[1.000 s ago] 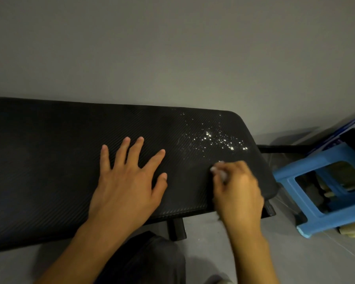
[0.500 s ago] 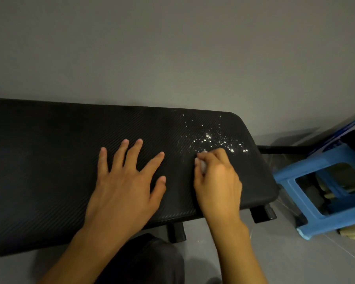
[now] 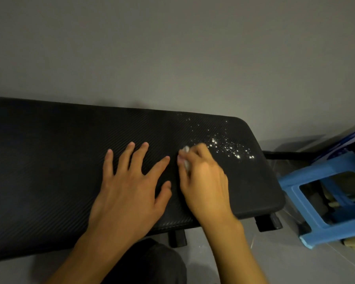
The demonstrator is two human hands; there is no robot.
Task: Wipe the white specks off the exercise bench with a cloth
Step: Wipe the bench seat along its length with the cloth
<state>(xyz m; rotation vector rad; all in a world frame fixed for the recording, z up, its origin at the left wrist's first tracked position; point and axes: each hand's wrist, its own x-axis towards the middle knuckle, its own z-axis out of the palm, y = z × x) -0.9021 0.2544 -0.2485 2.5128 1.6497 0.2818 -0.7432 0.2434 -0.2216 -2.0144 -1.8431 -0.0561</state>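
Note:
A black padded exercise bench (image 3: 49, 160) runs across the head view. White specks (image 3: 230, 147) lie scattered near its right end. My right hand (image 3: 203, 181) grips a small white cloth (image 3: 186, 158) and holds it against the pad, just left of the specks. Only a bit of the cloth shows between thumb and fingers. My left hand (image 3: 129, 187) rests flat on the pad with fingers spread, close beside the right hand.
A blue plastic stool (image 3: 320, 201) stands on the floor right of the bench, with a blue box (image 3: 344, 144) behind it. A grey wall runs behind the bench. My dark-clothed knee (image 3: 152, 263) is under the bench's near edge.
My right hand with the cloth has moved from the bench's near right edge up and leftwards across the pad, ending beside my left hand. The left hand has stayed put.

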